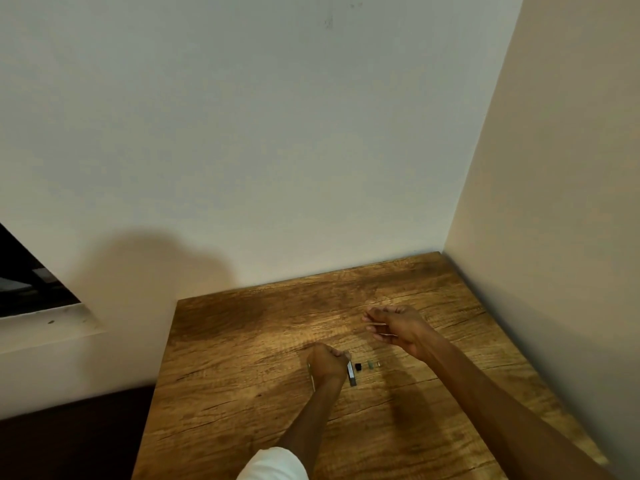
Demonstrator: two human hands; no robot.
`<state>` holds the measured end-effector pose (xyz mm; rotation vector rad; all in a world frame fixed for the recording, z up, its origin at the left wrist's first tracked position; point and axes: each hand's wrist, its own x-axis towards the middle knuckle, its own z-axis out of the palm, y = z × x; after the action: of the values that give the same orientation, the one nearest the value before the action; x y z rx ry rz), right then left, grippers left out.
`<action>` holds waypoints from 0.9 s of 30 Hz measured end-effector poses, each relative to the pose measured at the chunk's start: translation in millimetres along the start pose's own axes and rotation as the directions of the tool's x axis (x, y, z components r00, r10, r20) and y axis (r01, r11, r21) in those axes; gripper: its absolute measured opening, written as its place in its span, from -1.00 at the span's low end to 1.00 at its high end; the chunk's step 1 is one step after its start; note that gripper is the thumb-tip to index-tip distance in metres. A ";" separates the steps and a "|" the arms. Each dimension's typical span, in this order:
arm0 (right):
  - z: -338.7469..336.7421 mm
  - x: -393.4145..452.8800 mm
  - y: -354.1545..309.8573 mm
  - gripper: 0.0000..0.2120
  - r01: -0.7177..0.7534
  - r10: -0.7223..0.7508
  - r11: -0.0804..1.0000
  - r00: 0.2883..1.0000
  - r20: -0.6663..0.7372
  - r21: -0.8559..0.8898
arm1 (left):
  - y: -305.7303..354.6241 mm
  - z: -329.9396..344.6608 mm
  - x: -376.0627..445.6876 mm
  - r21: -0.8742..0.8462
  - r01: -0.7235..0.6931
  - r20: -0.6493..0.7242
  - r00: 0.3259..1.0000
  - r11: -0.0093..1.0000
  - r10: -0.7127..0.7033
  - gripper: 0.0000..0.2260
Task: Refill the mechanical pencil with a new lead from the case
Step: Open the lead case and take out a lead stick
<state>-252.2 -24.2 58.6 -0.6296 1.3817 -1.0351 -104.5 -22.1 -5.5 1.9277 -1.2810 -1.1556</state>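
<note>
My left hand (327, 363) is closed in a fist low over the wooden table (242, 358). A flat grey lead case (352, 373) sticks out of it on the thumb side. On the left side of that wrist shows a thin silvery rod (312, 377), which looks like the mechanical pencil. My right hand (398, 327) hovers farther back and to the right, apart from the left hand. Its fingertips pinch a thin pale lead (375, 323). A second fine line shows below the fingers. I cannot tell how many leads it holds.
Three tiny parts lie in a row just right of the case: a black cap (358, 366), a greenish piece (371, 365) and a small metallic piece (378, 364). Walls close off the table at the back and the right. The table's left edge drops to a dark floor.
</note>
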 end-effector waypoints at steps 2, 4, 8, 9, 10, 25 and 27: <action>1.3 0.2 -1.0 -0.81 0.001 -0.001 1.000 1.000 0.001 -0.009 | 0.9 -1.5 0.7 0.008 0.011 0.017 1.000 1.000 -0.011 -0.80; 3.9 0.6 -1.8 -0.81 -0.004 0.004 1.000 1.000 0.007 -0.016 | -0.5 -5.4 2.1 0.031 0.010 0.026 1.000 0.999 -0.011 -0.83; 12.3 1.9 -1.0 -0.78 -0.010 0.011 0.999 1.000 0.022 -0.031 | -9.5 -21.9 7.3 0.059 -0.015 -0.030 0.999 0.998 0.017 -0.87; 15.0 2.1 -0.5 -0.77 -0.011 0.011 0.999 1.000 0.026 -0.032 | -12.3 -27.6 8.7 0.059 -0.024 -0.058 0.998 0.998 0.028 -0.87; 18.1 2.2 0.1 -0.76 -0.012 0.013 0.999 0.999 0.030 -0.032 | -15.0 -33.6 8.8 0.059 -0.029 -0.091 0.995 0.998 0.034 -0.89; 61.1 1.8 24.5 -0.86 -0.042 0.046 0.994 0.998 0.031 -0.104 | -39.0 -43.0 1.4 0.324 0.012 -0.073 0.997 0.946 0.012 -0.72; 63.9 1.8 27.7 -0.83 -0.035 0.038 0.993 0.999 0.028 -0.117 | -39.4 -40.9 1.0 0.342 0.002 -0.087 0.996 0.940 0.029 -0.77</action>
<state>-184.4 -26.3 42.5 -0.7002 1.4298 -0.9179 -50.8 -8.1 -17.8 2.1847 -1.5215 -0.8684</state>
